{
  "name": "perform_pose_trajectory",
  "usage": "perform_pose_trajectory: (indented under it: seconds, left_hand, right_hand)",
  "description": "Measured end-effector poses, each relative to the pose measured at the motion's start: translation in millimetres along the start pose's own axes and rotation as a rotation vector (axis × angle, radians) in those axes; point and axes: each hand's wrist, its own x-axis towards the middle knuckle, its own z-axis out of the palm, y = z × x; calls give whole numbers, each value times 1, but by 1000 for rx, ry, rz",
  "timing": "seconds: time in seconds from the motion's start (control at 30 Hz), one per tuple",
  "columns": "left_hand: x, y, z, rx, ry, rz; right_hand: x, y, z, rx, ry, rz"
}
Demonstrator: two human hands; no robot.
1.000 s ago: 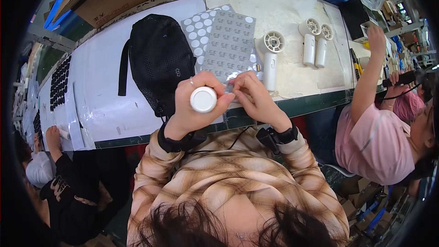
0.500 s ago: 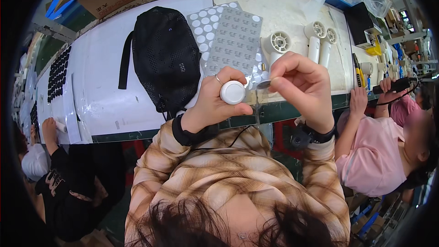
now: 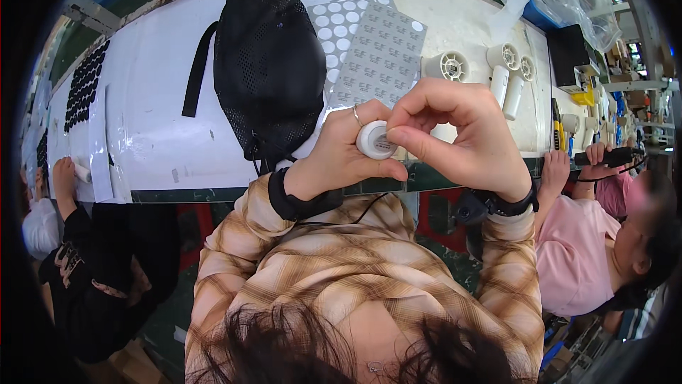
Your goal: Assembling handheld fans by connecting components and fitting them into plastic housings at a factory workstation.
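My left hand (image 3: 330,157) is closed round a white cylindrical part (image 3: 371,149) whose round end faces up; the rest of it is hidden in the grip. A small round grey sticker (image 3: 384,140) with print lies against that end. Thumb and forefinger of my right hand (image 3: 472,135) pinch the sticker by its right edge. Just beyond my hands, a grey sheet of round printed stickers (image 3: 383,57) overlaps a sheet with white circles (image 3: 332,25).
A black mesh bag (image 3: 270,75) lies left of the sheets. Several white handheld fans (image 3: 503,57) lie at the right, by a black box (image 3: 570,53). Co-workers sit on both sides, one in a pink top (image 3: 579,263). Rows of black pieces (image 3: 85,89) lie far left.
My right hand has moved left and brought the grey sticker from beside the white part onto its round end. The view has shifted slightly.
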Motion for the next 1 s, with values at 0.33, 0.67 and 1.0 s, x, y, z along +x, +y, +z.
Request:
perform_pose_trajectory:
  seconds: [0.33,0.67,1.0]
  left_hand:
    - [0,0,1,53,9,46]
    - [2,-3,3,53,14,102]
    - [2,-3,2,71,7,119]
  right_hand:
    - [2,3,1,32,-54,77]
    - [1,3,4,3,-18,29]
    - [0,1,11,-151,83,-104]
